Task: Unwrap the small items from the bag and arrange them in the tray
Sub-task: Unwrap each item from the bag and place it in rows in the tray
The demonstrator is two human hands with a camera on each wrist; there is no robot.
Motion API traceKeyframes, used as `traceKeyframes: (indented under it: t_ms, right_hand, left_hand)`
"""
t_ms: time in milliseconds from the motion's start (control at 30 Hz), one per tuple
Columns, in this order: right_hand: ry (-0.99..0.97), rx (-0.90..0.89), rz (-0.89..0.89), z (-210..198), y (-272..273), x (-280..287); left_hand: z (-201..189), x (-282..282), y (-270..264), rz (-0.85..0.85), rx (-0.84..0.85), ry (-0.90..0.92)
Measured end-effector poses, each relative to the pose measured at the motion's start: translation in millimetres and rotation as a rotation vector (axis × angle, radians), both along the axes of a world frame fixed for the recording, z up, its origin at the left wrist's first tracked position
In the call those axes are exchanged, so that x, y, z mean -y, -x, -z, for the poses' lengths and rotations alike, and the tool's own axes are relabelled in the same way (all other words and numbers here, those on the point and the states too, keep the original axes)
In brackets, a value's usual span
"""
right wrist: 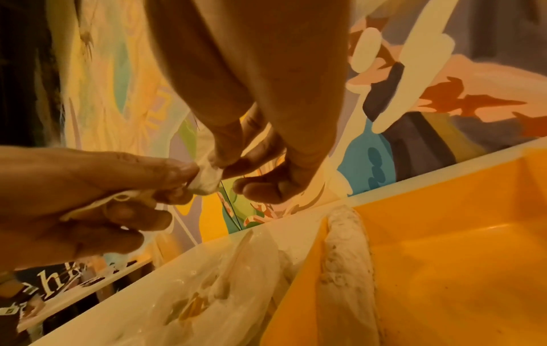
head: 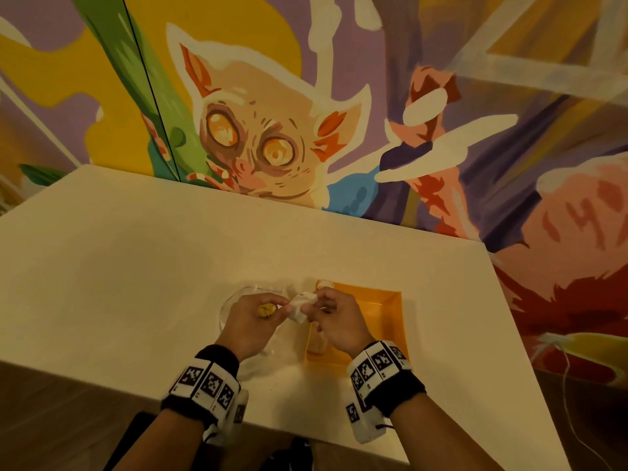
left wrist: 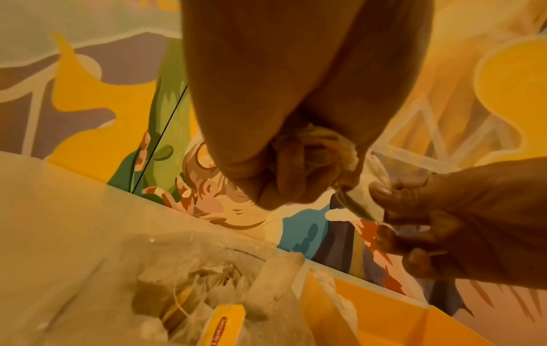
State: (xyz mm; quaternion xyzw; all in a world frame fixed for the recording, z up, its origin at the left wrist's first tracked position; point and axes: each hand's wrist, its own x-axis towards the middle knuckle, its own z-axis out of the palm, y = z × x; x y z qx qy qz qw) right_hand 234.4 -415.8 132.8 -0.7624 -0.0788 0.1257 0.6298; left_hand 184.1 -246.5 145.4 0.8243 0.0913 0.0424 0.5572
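Both hands hold one small white tea bag (head: pixel 299 306) above the table. My left hand (head: pixel 277 305) curls round its yellow tag (head: pixel 266 310) and bunched string (right wrist: pixel 118 199) and pinches one end of the bag. My right hand (head: pixel 315 305) pinches the other end between thumb and fingertips (right wrist: pixel 234 161). In the left wrist view the white tea bag (left wrist: pixel 373 180) stretches from the left hand (left wrist: pixel 299 168) to the right hand (left wrist: pixel 393 199). Below lies a clear plastic bag (left wrist: pixel 183 288) with several tea bags, and the orange tray (head: pixel 385 312) sits to its right.
Wrapped white tea bags (right wrist: pixel 346 257) lie along the tray's left wall. A yellow Lipton tag (left wrist: pixel 219 327) shows inside the plastic bag (right wrist: pixel 207 292). The cream table (head: pixel 136 266) ends at a painted wall behind, with its edge close on the right.
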Motion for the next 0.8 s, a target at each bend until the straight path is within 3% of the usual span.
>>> traceKeyframes:
  t_ms: [600,800]
  right_hand:
    - [0.180,0.024,-0.019,16,-5,-2]
    - [0.140,0.014,-0.041,8,-3,0]
  left_hand:
    - [-10,2,-5,-0.025,-0.010,-0.062]
    - [-15,1,-7,0.000,-0.021,-0.066]
